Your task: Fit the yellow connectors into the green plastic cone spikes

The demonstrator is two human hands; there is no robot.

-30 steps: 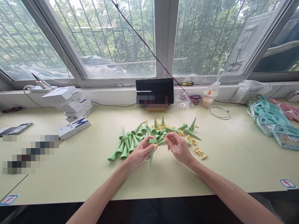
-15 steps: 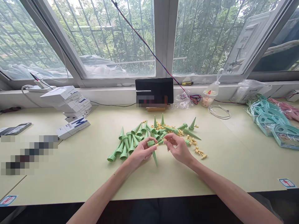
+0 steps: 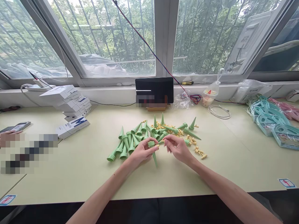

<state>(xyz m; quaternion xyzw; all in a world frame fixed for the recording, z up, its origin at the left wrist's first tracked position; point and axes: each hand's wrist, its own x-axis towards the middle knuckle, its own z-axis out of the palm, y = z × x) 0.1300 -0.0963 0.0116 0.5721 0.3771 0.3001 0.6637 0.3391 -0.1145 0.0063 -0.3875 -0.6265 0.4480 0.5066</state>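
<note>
- Across the table (image 3: 93,177), nothing in the heap of green cones (image 3: 126,142) has visibly shifted in the last second; all the action is in front of it, and your hands hide part of the heap.
- Your left hand (image 3: 143,151) stays wrapped round a green cone, up off the pile, just this side of it.
- Your right hand (image 3: 178,149) keeps its fingertip pinch, seemingly on a small yellow piece (image 3: 162,141); the fingers cover most of it, so its shape is hard to read.
- New at the far left: another person's hand (image 3: 10,133) has come in beside the phone (image 3: 22,126), cut off by the edge and partly blurred out, well apart from your work.
- Here's the big change: the held cone (image 3: 154,157) has swung, its point now down and slightly right, your fingers masking its middle.
- Smallest of all, the yellow tip (image 3: 157,145) by your left thumb has turned from facing the camera to facing your right hand. That looks like lining up the two yellow parts, near but apart; whether the tip is fixed to the cone, you can't tell.
</note>
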